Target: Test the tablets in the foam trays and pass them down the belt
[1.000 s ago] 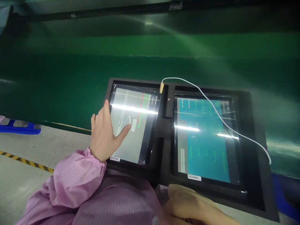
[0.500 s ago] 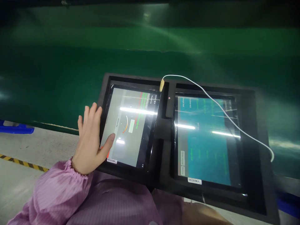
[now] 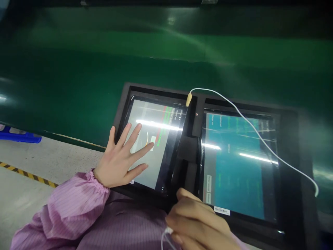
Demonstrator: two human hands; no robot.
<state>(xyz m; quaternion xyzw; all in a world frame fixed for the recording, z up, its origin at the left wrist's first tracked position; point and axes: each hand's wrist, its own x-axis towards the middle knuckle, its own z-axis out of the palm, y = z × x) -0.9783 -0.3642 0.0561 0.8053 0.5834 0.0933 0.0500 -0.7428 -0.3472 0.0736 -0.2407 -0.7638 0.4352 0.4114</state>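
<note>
My left hand (image 3: pixel 122 163) is open over the left tablet (image 3: pixel 162 166), its fingers spread across the lit grey screen. The index fingertip lies at a small pale box on that screen; I cannot tell whether it presses. At the bottom, my right hand (image 3: pixel 201 222) is closed around the end of a thin white cord (image 3: pixel 169 230), mostly hidden by the fingers. Beside it lies the right tablet (image 3: pixel 236 180), showing a teal screen with green text. Both tablets sit in recesses of a black foam tray (image 3: pixel 125 95). A yellow-taped plug (image 3: pixel 189 99) is at the left tablet's upper right corner.
From the taped plug a white cable (image 3: pixel 260 137) arcs across the right tablet to the tray's right side. The green bench surface (image 3: pixel 65 93) extends behind. At left are a blue plastic piece (image 3: pixel 23 135) and a black-and-yellow floor stripe (image 3: pixel 28 174).
My left hand has moved right, from the left tablet's edge onto its screen, fingers spreading. My right hand has come up from the bottom with the white cord. The view has shifted slightly.
</note>
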